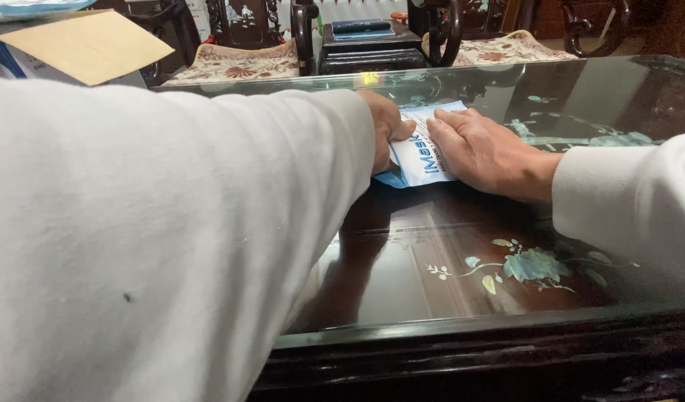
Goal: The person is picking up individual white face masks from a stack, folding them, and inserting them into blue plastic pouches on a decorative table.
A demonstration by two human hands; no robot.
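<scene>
The right hand (480, 152) is lying flat, its fingers (448, 128) held close together and pressing down on the right part of a white and blue flat packet (419, 152). The left hand (385, 128) is gripping the packet's left edge, thumb on top; its other fingers are hidden behind the hand and sleeve, so I cannot tell how they are curled. The packet is lying on the glass-topped dark wooden table (447, 283), near the middle of the top and toward its far side. Its long axis is running from the near-left corner away to the far-right, with the far end pointing toward the chairs. Its face is mostly white with blue lettering, and a darker blue strip is showing along the near edge under the left hand. Both arms are wearing light grey sleeves (156, 238). Mother-of-pearl flower inlay (532, 266) is showing under the glass near the front edge. Beyond the table, a small dark wooden stand (368, 52) is carrying a flat dark-blue object, between carved chairs with patterned cushions (234, 63). At the far left, a brown cardboard flap (85, 45) is jutting out.
</scene>
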